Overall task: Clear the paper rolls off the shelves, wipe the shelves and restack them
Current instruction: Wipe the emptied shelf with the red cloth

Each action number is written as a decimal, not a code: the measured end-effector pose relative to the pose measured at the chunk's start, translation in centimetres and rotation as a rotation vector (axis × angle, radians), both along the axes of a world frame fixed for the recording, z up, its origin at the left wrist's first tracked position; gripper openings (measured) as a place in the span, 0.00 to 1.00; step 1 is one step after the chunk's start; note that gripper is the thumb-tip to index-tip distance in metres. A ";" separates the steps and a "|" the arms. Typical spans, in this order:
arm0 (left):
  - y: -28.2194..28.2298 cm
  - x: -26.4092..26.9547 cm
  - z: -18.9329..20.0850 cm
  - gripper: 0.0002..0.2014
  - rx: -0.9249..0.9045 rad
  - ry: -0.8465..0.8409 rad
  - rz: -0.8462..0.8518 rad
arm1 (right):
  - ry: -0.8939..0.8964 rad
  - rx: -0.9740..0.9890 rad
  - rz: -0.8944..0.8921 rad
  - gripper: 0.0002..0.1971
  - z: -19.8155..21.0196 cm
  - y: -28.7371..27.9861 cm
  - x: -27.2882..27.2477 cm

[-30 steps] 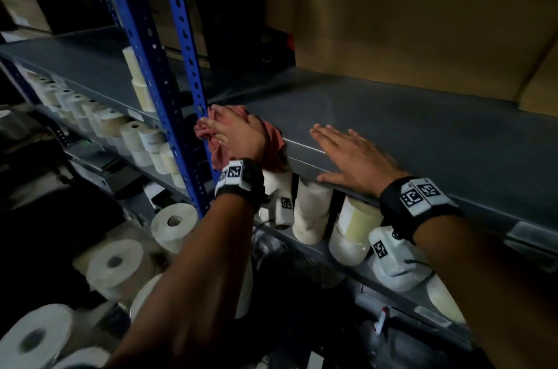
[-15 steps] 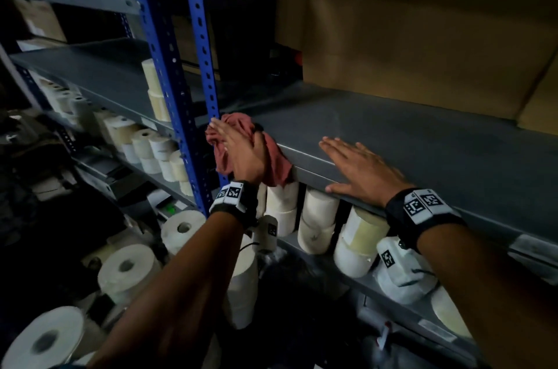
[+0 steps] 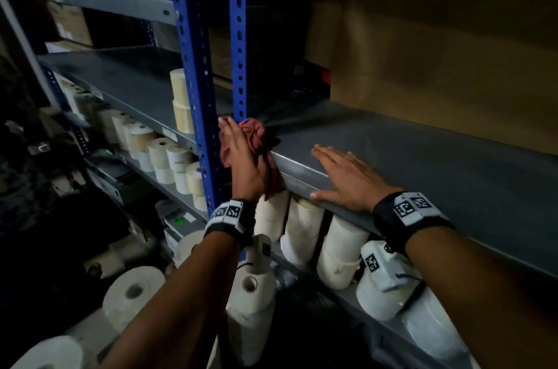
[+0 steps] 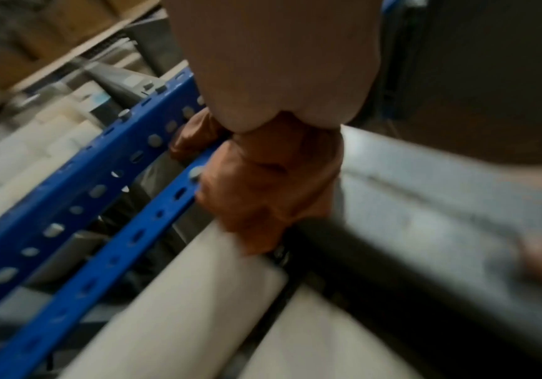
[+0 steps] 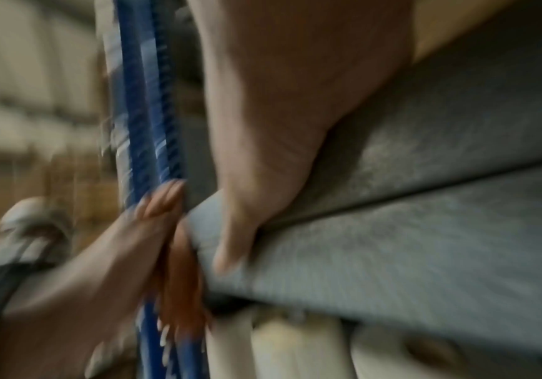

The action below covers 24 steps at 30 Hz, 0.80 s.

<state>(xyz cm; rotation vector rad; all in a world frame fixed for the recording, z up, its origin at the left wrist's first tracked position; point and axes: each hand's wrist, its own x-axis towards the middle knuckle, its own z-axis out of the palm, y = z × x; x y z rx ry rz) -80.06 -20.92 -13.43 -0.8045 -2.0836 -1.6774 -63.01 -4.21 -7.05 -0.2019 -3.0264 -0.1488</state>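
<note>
1. While wiping goes on, left hand (image 3: pixel 245 163) pressing a red rag (image 3: pixel 256 139) with straight fingers against the left front corner of the grey shelf (image 3: pixel 437 169), beside the blue post (image 3: pixel 193 66).
2. Right hand (image 3: pixel 350 178) laid flat and open on the shelf's front edge, holding nothing.
3. Cleared of paper rolls where visible; wiping likely part done.
4. Rolls (image 3: pixel 302 226) standing on the shelf below, more (image 3: pixel 133 293) lower down; restacking not yet begun.

Bare grey metal shelf (image 3: pixel 422 163); crumpled red cloth (image 3: pixel 255 139) draped over its front-left corner; upright white paper rolls (image 3: pixel 302 229) lining the shelf beneath.
</note>
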 end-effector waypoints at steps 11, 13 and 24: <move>1.8 0.1 0.1 0.38 0.140 -0.021 0.012 | 0.011 0.011 -0.008 0.51 -0.5 0.2 -0.2; 1.5 0.9 -1.4 0.39 0.100 0.008 0.001 | 0.013 0.008 -0.008 0.52 -0.4 0.2 -0.2; 1.3 2.6 -0.3 0.44 0.126 0.033 0.003 | 0.023 0.005 -0.008 0.51 -0.7 0.4 -0.4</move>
